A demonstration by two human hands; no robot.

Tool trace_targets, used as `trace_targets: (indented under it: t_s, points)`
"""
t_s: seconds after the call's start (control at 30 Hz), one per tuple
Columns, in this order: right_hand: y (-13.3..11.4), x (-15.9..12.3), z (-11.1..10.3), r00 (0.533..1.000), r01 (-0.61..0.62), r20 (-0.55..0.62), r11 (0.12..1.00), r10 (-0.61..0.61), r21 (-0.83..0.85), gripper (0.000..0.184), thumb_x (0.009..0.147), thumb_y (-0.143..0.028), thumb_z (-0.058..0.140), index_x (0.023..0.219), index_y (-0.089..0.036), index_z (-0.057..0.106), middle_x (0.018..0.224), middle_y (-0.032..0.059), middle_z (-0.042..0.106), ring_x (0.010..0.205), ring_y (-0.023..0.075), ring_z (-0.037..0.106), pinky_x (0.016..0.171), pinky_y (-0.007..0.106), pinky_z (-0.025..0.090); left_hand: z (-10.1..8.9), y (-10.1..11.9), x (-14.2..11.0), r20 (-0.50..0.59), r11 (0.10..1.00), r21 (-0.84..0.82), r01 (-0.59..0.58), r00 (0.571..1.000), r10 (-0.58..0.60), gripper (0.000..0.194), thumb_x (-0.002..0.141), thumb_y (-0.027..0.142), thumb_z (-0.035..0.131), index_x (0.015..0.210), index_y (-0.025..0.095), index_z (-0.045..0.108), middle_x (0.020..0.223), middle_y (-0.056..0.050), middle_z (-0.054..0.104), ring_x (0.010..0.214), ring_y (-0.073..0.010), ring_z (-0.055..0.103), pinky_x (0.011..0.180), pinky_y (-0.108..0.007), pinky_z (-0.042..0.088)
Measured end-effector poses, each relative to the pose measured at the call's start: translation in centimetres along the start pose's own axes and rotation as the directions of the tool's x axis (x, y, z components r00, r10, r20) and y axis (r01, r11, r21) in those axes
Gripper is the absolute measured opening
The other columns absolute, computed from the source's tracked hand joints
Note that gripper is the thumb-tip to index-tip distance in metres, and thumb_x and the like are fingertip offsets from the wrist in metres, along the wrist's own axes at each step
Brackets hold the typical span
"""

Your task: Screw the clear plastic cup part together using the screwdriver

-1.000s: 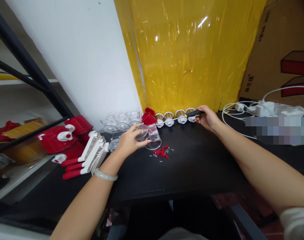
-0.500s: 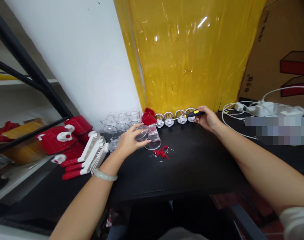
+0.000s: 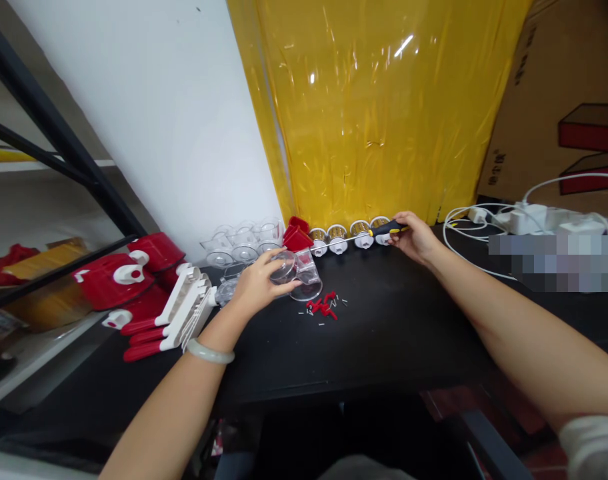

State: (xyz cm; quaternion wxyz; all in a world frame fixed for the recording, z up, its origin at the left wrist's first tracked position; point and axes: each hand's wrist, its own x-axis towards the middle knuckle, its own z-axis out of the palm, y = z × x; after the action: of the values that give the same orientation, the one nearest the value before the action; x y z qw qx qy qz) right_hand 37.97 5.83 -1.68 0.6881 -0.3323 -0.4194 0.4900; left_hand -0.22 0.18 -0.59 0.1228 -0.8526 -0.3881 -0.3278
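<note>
My left hand (image 3: 258, 283) is curled over a clear plastic cup part (image 3: 300, 272) that lies on the black table (image 3: 384, 333). A pale bangle sits on that wrist. My right hand (image 3: 415, 237) grips the black-and-yellow handle of a screwdriver (image 3: 379, 231), whose thin shaft points left along a row of brass-coloured coils on white bases (image 3: 349, 235). Small red clips and tiny screws (image 3: 324, 307) lie just right of the cup.
More clear cups (image 3: 244, 240) and red parts (image 3: 297, 235) stand at the back by the wall. White-and-red handles (image 3: 171, 313) and red housings (image 3: 119, 277) lie at the left. White cables and chargers (image 3: 514, 217) sit at the right. Yellow film hangs behind.
</note>
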Motion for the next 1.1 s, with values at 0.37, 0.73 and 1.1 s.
trace_targets:
  t_s: [0.37,0.73,1.1]
  points:
    - [0.01,-0.21,0.25,1.0,-0.018,-0.008,0.995,0.018,-0.094,0.028,0.076,-0.038,0.071,0.076,-0.024,0.047,0.044,-0.0089,0.037,0.038,0.0089,0.036,0.046,0.024,0.044,-0.04,0.07,0.04,-0.001,1.0,0.003,0.007,1.0,-0.007,0.04,0.081,0.049,0.078,0.11,0.023,0.072,0.136,-0.011,0.063,0.112,-0.0277,0.069,0.1,-0.047,0.056]
    - [-0.24,-0.24,0.09,1.0,-0.027,0.001,0.999,0.027,-0.023,0.029,0.078,-0.049,0.065,0.075,-0.024,0.05,0.043,-0.007,0.037,0.037,0.0105,0.034,0.043,0.027,0.043,-0.13,0.14,0.07,0.003,1.0,0.003,-0.009,1.0,0.009,0.04,0.081,0.05,0.078,0.11,0.023,0.072,0.137,-0.01,0.062,0.113,-0.0278,0.069,0.102,-0.047,0.055]
    - [-0.2,-0.26,0.52,0.998,-0.008,-0.061,0.999,0.01,0.034,0.025,0.067,-0.024,0.07,0.077,-0.024,0.048,0.063,-0.0056,0.053,0.047,0.0094,0.048,0.046,0.024,0.046,-0.17,0.24,0.08,-0.004,1.0,-0.006,-0.012,1.0,0.012,0.04,0.081,0.049,0.078,0.11,0.023,0.072,0.136,-0.011,0.062,0.113,-0.0277,0.068,0.102,-0.047,0.055]
